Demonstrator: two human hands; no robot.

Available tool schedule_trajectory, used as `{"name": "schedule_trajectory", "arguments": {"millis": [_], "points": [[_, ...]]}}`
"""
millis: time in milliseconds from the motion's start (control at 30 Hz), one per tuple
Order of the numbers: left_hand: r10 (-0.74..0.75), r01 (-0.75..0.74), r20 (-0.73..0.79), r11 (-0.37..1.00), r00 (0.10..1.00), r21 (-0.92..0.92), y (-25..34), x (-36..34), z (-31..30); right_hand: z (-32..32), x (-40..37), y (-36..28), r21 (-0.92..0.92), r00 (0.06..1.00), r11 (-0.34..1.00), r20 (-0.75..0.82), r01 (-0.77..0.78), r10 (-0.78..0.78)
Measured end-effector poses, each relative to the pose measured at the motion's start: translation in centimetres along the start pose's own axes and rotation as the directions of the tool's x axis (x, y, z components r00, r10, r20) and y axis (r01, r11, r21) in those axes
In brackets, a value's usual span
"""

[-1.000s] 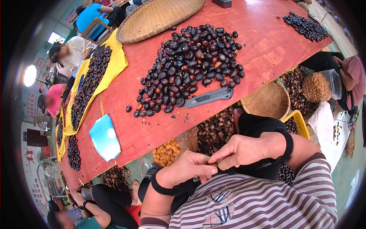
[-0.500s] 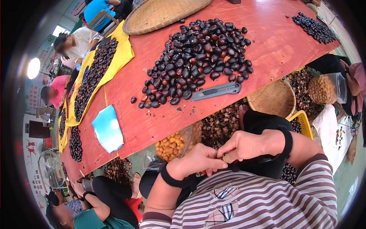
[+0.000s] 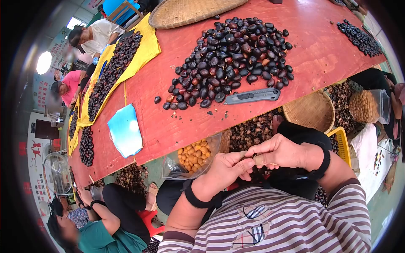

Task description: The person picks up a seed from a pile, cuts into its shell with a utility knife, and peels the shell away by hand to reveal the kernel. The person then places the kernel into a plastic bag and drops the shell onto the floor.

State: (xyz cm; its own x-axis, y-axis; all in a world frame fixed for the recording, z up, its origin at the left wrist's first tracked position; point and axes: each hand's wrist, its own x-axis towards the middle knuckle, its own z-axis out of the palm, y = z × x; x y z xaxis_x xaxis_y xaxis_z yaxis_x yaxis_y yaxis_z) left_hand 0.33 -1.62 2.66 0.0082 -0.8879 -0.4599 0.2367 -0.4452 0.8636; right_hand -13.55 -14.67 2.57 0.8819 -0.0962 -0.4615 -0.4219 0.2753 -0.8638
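Below the table's near edge my left hand (image 3: 223, 170) and my right hand (image 3: 278, 152) meet, fingertips pinched together on one small nut (image 3: 249, 157) that is mostly hidden by the fingers. A black band circles each wrist. Just left of my left hand a clear bag of peeled yellow kernels (image 3: 194, 155) hangs open. On the red table (image 3: 168, 122) above lies a big heap of dark glossy nuts (image 3: 232, 59), with a grey utility knife (image 3: 252, 96) at its near edge.
A heap of brown shells (image 3: 249, 133) lies under the table. A woven basket (image 3: 310, 111) and a yellow crate (image 3: 342, 143) stand to the right. A blue cloth (image 3: 125, 130) lies on the table. Other people sit along the left and right sides.
Both hands have risen slightly toward the table edge while still pinching the nut. The view has shifted, so the table and nuts sit lower and further right in the frame.
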Motion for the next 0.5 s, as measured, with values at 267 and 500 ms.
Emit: {"name": "schedule_trajectory", "arguments": {"millis": [267,500], "points": [[-0.025,0.018,0.039,0.985,0.999,0.172,0.10,-0.18,-0.50,0.06,0.17,-0.22,-0.063,0.999,0.997,0.035,-0.039,0.041],[0.013,-0.019,0.045,0.992,0.999,0.123,-0.47,0.06,-0.58,0.18,0.92,-0.44,-0.119,0.996,0.989,0.031,-0.083,0.088]]}}
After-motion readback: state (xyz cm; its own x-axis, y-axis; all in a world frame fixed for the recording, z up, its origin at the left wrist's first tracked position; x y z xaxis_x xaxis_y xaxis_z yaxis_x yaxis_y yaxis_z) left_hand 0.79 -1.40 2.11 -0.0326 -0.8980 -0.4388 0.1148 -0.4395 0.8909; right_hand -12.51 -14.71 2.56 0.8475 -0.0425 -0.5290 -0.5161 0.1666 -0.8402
